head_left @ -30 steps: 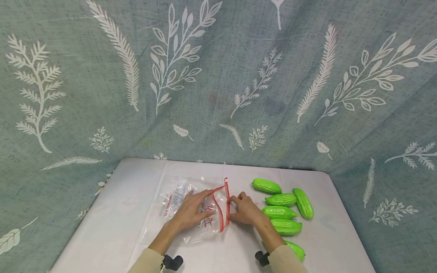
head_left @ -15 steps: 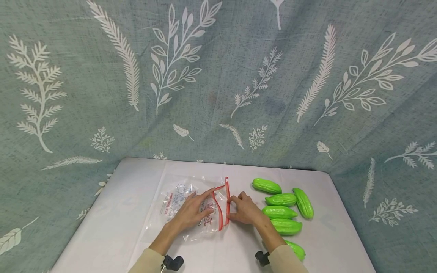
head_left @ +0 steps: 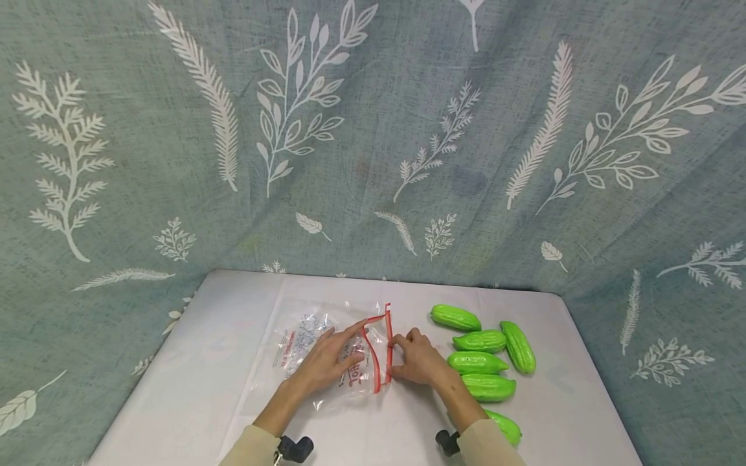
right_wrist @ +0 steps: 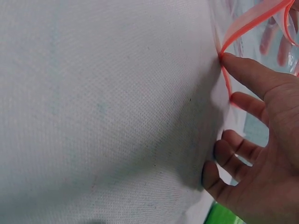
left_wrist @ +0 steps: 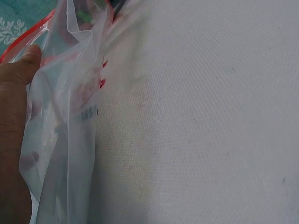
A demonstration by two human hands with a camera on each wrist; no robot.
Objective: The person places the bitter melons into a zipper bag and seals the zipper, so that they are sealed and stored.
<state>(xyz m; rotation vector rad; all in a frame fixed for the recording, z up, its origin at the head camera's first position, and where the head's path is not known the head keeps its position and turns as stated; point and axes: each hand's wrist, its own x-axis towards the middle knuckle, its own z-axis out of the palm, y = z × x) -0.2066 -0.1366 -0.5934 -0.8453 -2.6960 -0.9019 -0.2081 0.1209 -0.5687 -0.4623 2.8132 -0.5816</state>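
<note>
A clear zip bag (head_left: 297, 382) with red zip strips and red and blue print lies flat, its mouth gaping to the right. My left hand (head_left: 324, 364) rests on its upper layer, fingers stretched toward the mouth and thumb spread apart. In the left wrist view, the left thumb (left_wrist: 30, 58) lies against the creased plastic. My right hand (head_left: 421, 359) touches the outer red strip; in the right wrist view, thumb and index finger press at separate spots along the strip (right_wrist: 254, 21), the other fingers bent. Fingertips of the left hand show blurred through the plastic.
Several bright green bitter gourds lie right of the bag: one at the back (head_left: 456, 318), one farthest right (head_left: 517, 347), and one partly hidden by the right forearm (head_left: 504, 427). A white cloth covers the table (head_left: 175, 375). A leaf-patterned curtain (head_left: 361, 162) hangs behind.
The bag's upper layer has shifted slightly under my left hand, and its print sits a little differently. My right hand stays in place; the gourds have not moved.
</note>
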